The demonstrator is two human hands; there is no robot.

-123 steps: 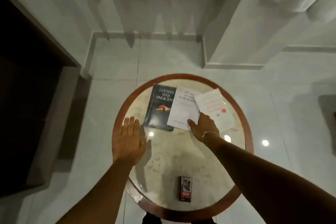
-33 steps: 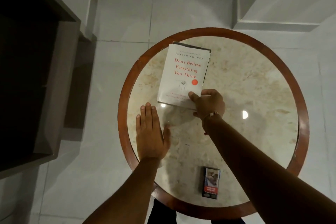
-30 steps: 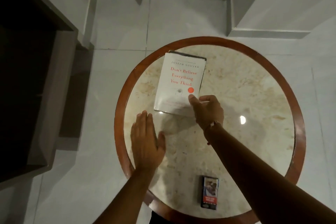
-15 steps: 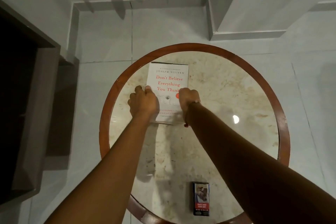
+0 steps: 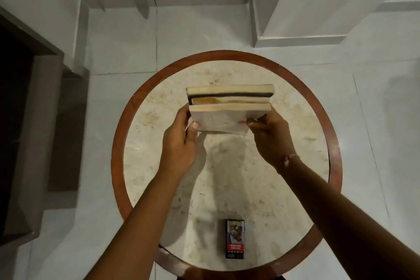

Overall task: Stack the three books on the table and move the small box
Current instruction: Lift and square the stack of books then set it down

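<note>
While the three books (image 5: 229,107) are gathered into one pile and tipped up on edge over the far half of the round table (image 5: 118,143), the stacking step looks nearly done and the squaring-up is in hand. The left hand (image 5: 181,143) grips the pile's left side, thumb on the near cover and fingers curled behind. The right hand (image 5: 270,136) clasps the right side the same way, fingertips pinching the near cover. Next, I judge, the pile needs laying flat with edges flush, both hands easing off together so nothing slides. Then the small box (image 5: 235,241), lying untouched near the table's front edge and well apart from the books, must be picked up and shifted. The covers' print is turned away or blurred, the fingers behind the pile are hidden, and the table's near rim is cut off.
</note>
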